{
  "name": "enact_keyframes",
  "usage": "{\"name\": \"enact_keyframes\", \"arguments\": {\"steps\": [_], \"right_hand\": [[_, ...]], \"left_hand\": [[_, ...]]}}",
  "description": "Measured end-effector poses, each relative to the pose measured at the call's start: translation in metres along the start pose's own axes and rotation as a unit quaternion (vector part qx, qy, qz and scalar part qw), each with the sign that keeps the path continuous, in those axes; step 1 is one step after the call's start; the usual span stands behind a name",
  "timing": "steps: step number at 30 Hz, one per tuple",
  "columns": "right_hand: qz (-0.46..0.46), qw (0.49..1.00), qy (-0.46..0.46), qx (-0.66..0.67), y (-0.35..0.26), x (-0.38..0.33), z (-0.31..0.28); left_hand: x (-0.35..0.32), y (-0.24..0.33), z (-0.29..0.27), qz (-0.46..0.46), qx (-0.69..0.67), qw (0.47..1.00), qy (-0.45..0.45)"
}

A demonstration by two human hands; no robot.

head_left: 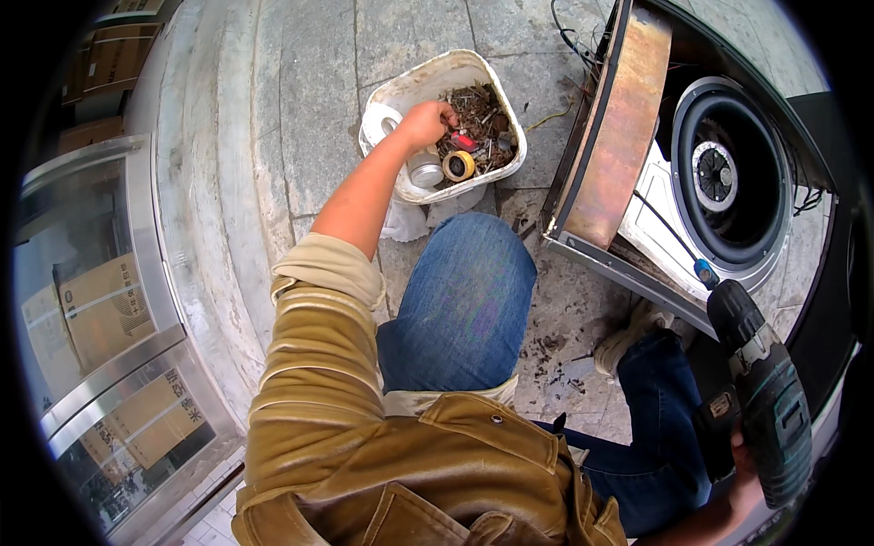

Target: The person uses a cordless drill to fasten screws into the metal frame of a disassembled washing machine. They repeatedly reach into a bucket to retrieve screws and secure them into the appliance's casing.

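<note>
My left hand (428, 124) reaches into a white square bucket (387, 84), its fingers bent down among a heap of brown, rusty-looking screws and scraps (480, 109). Any piece between those fingertips is too small to make out. Beside them lie a small red object (463, 141), a yellow roll of tape (458, 166) and a clear jar (423, 170). At the lower right my right hand (746, 473), partly hidden, is closed round a cordless drill (769, 409). From its chuck a long thin bit with a blue collar (705, 271) points toward an opened case.
The opened case (612, 127) stands at the right, with a rusty inner panel and a large round black speaker (710, 177). Wires (575, 41) stick out at its far corner. Cardboard boxes (109, 305) sit behind the glass door at the left. Dark debris (555, 350) litters the paving.
</note>
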State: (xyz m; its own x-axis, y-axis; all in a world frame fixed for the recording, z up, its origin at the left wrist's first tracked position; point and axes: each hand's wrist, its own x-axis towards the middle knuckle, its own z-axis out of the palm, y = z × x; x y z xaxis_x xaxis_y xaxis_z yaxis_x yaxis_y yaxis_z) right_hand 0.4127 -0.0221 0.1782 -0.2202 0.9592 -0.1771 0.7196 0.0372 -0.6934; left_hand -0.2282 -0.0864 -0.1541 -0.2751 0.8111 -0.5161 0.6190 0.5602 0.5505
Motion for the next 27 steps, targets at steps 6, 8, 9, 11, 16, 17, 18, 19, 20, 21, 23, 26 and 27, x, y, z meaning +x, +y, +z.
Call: {"name": "enact_keyframes", "arguments": {"steps": [6,8,9,11,16,17,18,19,20,21,23,26,27], "right_hand": [[0.004,1.000,-0.002,-0.001,-0.001,0.000,0.002],[0.006,1.000,-0.003,0.001,-0.001,0.000,0.005],[0.007,1.000,-0.004,0.001,-0.001,0.000,0.006],[0.008,1.000,-0.004,0.002,-0.002,0.000,0.006],[0.014,1.000,-0.006,0.004,-0.003,0.001,0.010],[0.014,1.000,-0.008,0.005,-0.003,0.002,0.011],[0.015,1.000,-0.009,0.004,-0.003,0.002,0.012],[0.015,1.000,-0.008,0.006,-0.002,0.003,0.012],[0.015,1.000,-0.010,0.007,-0.001,0.004,0.013],[0.016,1.000,-0.011,0.008,0.000,0.004,0.013],[0.018,1.000,-0.011,0.009,-0.001,0.004,0.014],[0.020,1.000,-0.011,0.008,-0.003,0.005,0.014],[0.020,1.000,-0.012,0.007,-0.005,0.005,0.014]], "left_hand": [[-0.003,0.008,0.006,-0.001,-0.011,0.998,0.058],[-0.004,0.011,0.007,-0.002,-0.014,0.998,0.066],[-0.005,0.012,0.007,-0.003,-0.013,0.998,0.067],[-0.004,0.010,0.007,-0.006,-0.008,0.997,0.071],[-0.007,0.016,0.007,0.002,0.025,0.997,0.076],[-0.008,0.019,0.007,-0.004,0.038,0.996,0.077],[-0.009,0.023,0.007,-0.010,0.051,0.996,0.077],[-0.009,0.024,0.007,-0.017,0.066,0.995,0.078],[-0.009,0.026,0.006,-0.017,0.074,0.994,0.082],[-0.009,0.027,0.006,-0.016,0.082,0.993,0.086],[-0.009,0.028,0.006,-0.019,0.092,0.992,0.087],[-0.007,0.026,0.006,-0.023,0.095,0.992,0.086],[-0.006,0.025,0.006,-0.021,0.093,0.991,0.089]]}}
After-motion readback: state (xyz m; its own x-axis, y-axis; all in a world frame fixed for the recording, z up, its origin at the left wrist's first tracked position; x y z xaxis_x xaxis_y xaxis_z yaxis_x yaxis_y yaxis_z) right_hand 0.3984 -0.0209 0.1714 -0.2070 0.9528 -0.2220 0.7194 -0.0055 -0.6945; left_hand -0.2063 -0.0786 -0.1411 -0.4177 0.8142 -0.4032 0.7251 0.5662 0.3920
